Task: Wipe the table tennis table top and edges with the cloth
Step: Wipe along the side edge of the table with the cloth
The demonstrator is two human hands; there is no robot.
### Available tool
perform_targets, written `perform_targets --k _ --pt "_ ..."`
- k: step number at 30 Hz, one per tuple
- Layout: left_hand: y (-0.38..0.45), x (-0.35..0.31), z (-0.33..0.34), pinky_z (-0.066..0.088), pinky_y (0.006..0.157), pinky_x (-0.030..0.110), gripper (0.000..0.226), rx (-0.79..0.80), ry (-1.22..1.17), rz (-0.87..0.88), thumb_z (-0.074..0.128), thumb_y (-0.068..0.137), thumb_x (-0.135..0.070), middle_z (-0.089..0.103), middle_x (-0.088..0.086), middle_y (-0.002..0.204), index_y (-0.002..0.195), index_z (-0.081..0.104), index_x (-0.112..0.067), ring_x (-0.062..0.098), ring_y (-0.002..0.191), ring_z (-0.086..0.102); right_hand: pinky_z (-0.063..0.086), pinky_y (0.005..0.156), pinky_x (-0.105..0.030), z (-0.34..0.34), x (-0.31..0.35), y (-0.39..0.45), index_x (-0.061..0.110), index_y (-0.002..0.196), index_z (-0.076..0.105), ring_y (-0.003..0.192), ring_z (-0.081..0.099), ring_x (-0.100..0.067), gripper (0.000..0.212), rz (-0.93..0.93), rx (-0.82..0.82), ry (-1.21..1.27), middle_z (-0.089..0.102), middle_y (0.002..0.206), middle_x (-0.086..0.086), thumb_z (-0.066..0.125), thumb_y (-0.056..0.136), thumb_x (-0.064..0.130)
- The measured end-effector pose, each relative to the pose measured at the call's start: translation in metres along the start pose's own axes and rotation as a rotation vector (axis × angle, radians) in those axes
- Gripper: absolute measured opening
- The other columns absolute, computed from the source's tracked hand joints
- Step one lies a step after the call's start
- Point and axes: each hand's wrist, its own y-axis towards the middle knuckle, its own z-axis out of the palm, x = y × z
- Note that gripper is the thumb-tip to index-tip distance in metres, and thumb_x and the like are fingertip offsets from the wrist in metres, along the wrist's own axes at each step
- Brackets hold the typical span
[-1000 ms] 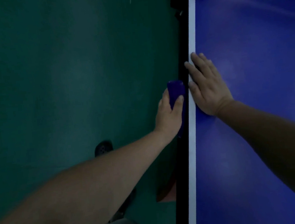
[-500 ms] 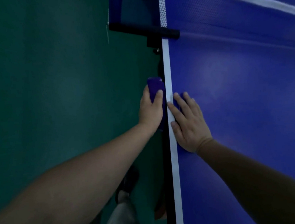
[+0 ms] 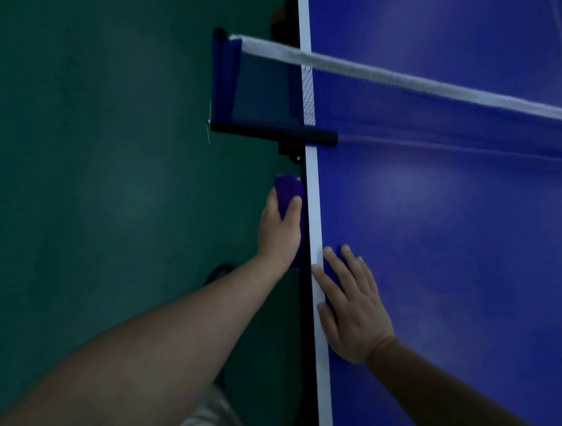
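Note:
The blue table tennis table (image 3: 447,266) fills the right half, with a white side line and a dark side edge (image 3: 307,312) running up the middle. My left hand (image 3: 279,233) holds a folded purple cloth (image 3: 288,191) pressed against that side edge, just below the net clamp. Its thumb lies over the cloth. My right hand (image 3: 349,305) lies flat on the table top beside the white line, fingers straight, a little nearer to me than the left hand.
The net (image 3: 432,97) with its white top band crosses the table ahead; its black clamp and post (image 3: 286,137) stick out over the side edge just beyond the cloth. Green floor (image 3: 101,194) spreads on the left. A dark shoe (image 3: 218,272) shows under my left forearm.
Both hands have slid forward along the table's side toward the net; the cloth now sits just short of the net clamp. The net has come into full view.

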Motion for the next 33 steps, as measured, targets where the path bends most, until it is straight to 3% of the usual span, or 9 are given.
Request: perform_targets --k 6,10,15,20,22,27,30,33 --pt "-0.02 0.001 -0.006 0.044 0.101 0.035 0.038 0.067 0.045 -0.018 0.044 0.089 -0.059 0.061 -0.013 0.124 0.126 0.044 -0.055 0.006 0.112 0.058 0.035 0.112 -0.052 -0.018 -0.004 0.028 0.011 0.137 0.055 0.143 0.036 -0.027 0.049 0.036 -0.011 0.111 0.046 0.151 -0.008 0.049 0.093 0.033" --pt "0.019 -0.028 0.001 0.043 0.084 0.02 0.021 0.016 -0.001 -0.038 0.05 0.095 -0.046 0.063 -0.02 0.113 0.105 0.05 -0.064 -0.002 0.102 0.059 0.032 0.116 -0.053 -0.035 -0.035 0.106 0.002 0.134 0.057 0.142 0.037 -0.035 0.046 0.037 -0.057 0.082 0.045 0.15 -0.016 0.046 0.098 0.028" --pt "0.036 -0.04 0.006 0.045 0.085 0.023 0.021 -0.048 0.004 -0.029 0.051 0.099 -0.039 0.065 -0.018 0.111 0.107 0.05 -0.058 0.0 0.1 0.061 0.025 0.119 -0.054 -0.024 -0.045 0.162 0.004 0.141 0.049 0.146 0.029 -0.036 0.047 0.095 -0.089 0.101 0.039 0.153 -0.018 0.04 0.101 0.028" --pt "0.012 -0.035 -0.006 0.049 0.082 0.019 0.026 0.054 -0.019 -0.124 0.053 0.1 -0.039 0.068 -0.024 0.105 0.117 0.051 -0.058 -0.003 0.095 0.065 0.021 0.122 -0.051 -0.018 -0.049 0.161 0.007 0.142 0.05 0.147 0.028 -0.033 0.046 0.085 -0.12 0.12 0.039 0.153 -0.016 0.041 0.102 0.029" --pt "0.01 -0.038 -0.014 0.051 0.083 0.022 0.033 0.11 0.007 -0.158 0.055 0.099 -0.042 0.07 -0.018 0.108 0.13 0.051 -0.048 0.0 0.095 0.066 0.022 0.121 -0.052 -0.02 -0.049 0.162 0.005 0.141 0.051 0.146 0.029 -0.035 0.047 0.084 -0.107 0.106 0.04 0.152 -0.017 0.041 0.101 0.029" --pt "0.018 -0.051 -0.044 0.048 0.069 0.012 0.04 0.072 0.066 -0.184 0.059 0.096 -0.045 0.069 -0.014 0.106 0.134 0.05 -0.039 -0.002 0.085 0.066 0.024 0.12 -0.053 -0.027 -0.041 0.164 0.003 0.141 0.051 0.146 0.029 -0.036 0.05 0.124 -0.027 0.058 0.041 0.153 -0.019 0.034 0.103 0.031" --pt "0.028 -0.054 -0.073 0.051 0.081 0.022 0.046 0.009 0.098 -0.197 0.06 0.095 -0.043 0.069 -0.011 0.112 0.138 0.05 -0.031 0.006 0.095 0.066 0.023 0.121 -0.053 -0.033 -0.026 0.162 0.004 0.145 0.047 0.148 0.025 -0.034 0.055 0.188 0.018 0.076 0.036 0.156 -0.018 0.034 0.102 0.036" --pt "0.037 -0.059 -0.107 0.048 0.082 0.024 0.046 -0.011 0.174 -0.196 0.061 0.094 -0.045 0.069 -0.007 0.115 0.135 0.052 -0.027 0.006 0.097 0.065 0.014 0.123 -0.042 -0.035 0.005 0.164 0.006 0.143 0.049 0.148 0.025 -0.031 0.056 0.193 0.046 0.137 0.037 0.156 -0.015 0.037 0.1 0.04"
